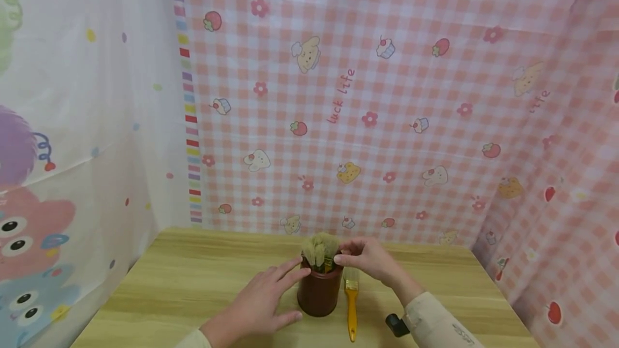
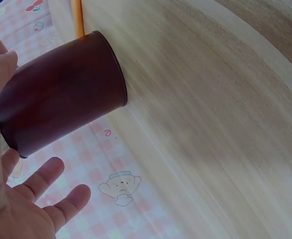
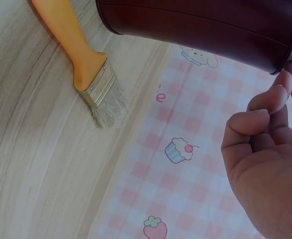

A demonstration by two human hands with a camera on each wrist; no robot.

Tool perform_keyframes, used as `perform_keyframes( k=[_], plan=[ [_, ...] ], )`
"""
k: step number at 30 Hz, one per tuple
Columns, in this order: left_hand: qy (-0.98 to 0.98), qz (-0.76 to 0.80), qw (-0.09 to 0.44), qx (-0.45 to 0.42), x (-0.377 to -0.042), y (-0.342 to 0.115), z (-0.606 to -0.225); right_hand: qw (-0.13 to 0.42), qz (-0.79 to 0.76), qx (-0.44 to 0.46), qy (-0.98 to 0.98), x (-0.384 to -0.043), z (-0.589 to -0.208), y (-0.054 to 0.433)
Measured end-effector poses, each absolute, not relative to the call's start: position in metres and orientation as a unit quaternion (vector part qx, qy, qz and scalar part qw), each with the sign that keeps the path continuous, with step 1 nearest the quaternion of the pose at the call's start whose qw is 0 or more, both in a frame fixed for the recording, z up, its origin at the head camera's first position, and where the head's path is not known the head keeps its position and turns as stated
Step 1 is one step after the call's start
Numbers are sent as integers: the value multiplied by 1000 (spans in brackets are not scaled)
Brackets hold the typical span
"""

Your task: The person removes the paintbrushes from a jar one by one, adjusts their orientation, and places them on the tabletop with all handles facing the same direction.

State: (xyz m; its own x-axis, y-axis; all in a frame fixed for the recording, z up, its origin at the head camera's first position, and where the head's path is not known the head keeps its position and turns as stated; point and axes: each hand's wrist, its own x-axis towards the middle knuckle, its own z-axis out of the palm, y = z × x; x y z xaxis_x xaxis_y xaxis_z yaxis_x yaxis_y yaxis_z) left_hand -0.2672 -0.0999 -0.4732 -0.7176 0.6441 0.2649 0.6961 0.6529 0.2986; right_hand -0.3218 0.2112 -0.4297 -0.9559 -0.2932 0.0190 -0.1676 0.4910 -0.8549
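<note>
A dark brown cylindrical holder (image 1: 318,295) stands upright on the wooden table, with several paintbrushes (image 1: 320,247) in it, pale bristles up. My left hand (image 1: 258,297) is at its left side, fingers spread and fairly straight, with fingertips at the rim. On the other side, my right hand (image 1: 372,262) has thumb and index finger at the rim beside the bristles. Its other fingers (image 3: 245,122) are curled in the right wrist view; I cannot tell whether it pinches a brush. One paintbrush with an orange handle (image 1: 352,313) lies flat just right of the holder.
A small black object (image 1: 397,325) lies near the right sleeve. Behind the table (image 1: 203,262) hangs a pink checked cloth (image 1: 271,69) with cartoon prints, and a white patterned cloth (image 1: 111,138) hangs at the left.
</note>
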Motion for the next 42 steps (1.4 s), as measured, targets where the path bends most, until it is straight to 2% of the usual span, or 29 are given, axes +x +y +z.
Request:
perform_keyframes(
  k=[17,25,42],
  plan=[
    [-905,-194,65,-372,-267,-100,-475,18,-454,-161,876,-320,-430,198],
    [-905,-187,77,-376,-268,-100,-478,-23,-420,-181,889,-315,-433,186],
    [-903,-193,73,-376,-267,-101,-476,-49,-449,-127,883,-317,-418,186]
  ],
)
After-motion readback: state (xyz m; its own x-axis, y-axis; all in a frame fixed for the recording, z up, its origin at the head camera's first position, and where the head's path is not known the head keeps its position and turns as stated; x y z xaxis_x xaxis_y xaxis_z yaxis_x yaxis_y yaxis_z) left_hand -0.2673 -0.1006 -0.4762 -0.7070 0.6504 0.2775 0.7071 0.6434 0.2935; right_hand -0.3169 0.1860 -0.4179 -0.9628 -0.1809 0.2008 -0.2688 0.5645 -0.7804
